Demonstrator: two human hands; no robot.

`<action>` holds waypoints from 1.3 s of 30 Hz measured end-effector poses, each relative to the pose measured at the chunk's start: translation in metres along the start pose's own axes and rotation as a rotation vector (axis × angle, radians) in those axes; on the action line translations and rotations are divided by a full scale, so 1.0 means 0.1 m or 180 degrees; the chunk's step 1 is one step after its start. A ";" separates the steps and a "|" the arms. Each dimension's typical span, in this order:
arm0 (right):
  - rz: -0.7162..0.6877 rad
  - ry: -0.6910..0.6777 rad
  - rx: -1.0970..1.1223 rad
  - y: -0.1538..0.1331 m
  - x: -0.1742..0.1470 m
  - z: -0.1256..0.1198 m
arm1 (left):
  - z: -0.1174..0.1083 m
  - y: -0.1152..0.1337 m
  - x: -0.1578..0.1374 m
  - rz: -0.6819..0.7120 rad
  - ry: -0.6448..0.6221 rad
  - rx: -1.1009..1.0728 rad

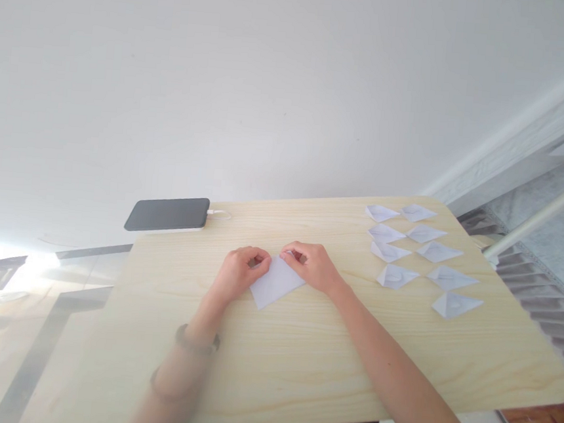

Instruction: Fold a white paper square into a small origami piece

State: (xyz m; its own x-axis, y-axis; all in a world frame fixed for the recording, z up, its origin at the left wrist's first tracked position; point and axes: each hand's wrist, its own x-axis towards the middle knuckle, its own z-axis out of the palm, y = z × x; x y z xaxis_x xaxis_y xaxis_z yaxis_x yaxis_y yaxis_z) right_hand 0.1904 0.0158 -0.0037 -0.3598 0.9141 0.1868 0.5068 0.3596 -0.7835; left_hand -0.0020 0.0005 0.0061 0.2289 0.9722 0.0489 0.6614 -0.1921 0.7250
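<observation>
A folded sheet of white paper [278, 282] lies on the wooden table between my hands, one corner pointing toward me. My left hand [241, 274] pinches its upper left edge between thumb and fingers; a dark band circles that wrist. At the upper right edge, my right hand [311, 265] is also closed on the paper, thumb and index finger pressed together. The two pinches sit close to each other near the top of the sheet. My fingers cover part of the paper's far edge.
Several folded white paper pieces [447, 277] lie in two rough columns on the table's right side. A dark phone or tablet [168, 215] with a white cable [218, 214] rests at the far left edge. Behind the table [268, 375] rises a white wall [272, 92].
</observation>
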 end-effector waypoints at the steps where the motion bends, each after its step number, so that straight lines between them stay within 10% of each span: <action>1: 0.0007 0.0017 0.0060 0.01 0.01 -0.03 | -0.02 -0.01 0.00 0.0000 -0.0009 0.0025; 20: 0.0335 0.0669 -0.0205 0.10 0.01 0.04 | 0.02 -0.09 -0.03 0.1030 0.0056 0.1304; 29: -0.0963 -0.0052 -0.0667 0.19 -0.16 -0.12 | 0.03 -0.10 -0.03 0.1045 0.0055 0.1521; 39: -0.1207 -0.0413 -0.0862 0.18 -0.17 -0.18 | 0.05 -0.10 -0.05 0.1088 0.0025 0.1716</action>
State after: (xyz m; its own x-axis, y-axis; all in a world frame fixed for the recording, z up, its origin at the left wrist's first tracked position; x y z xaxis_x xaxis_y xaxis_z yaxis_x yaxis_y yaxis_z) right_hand 0.2202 0.0099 -0.0106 -0.6447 0.6844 0.3406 0.5005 0.7146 -0.4886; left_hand -0.0059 -0.0033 -0.0049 0.4867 0.8447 0.2229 0.8190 -0.5299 0.2201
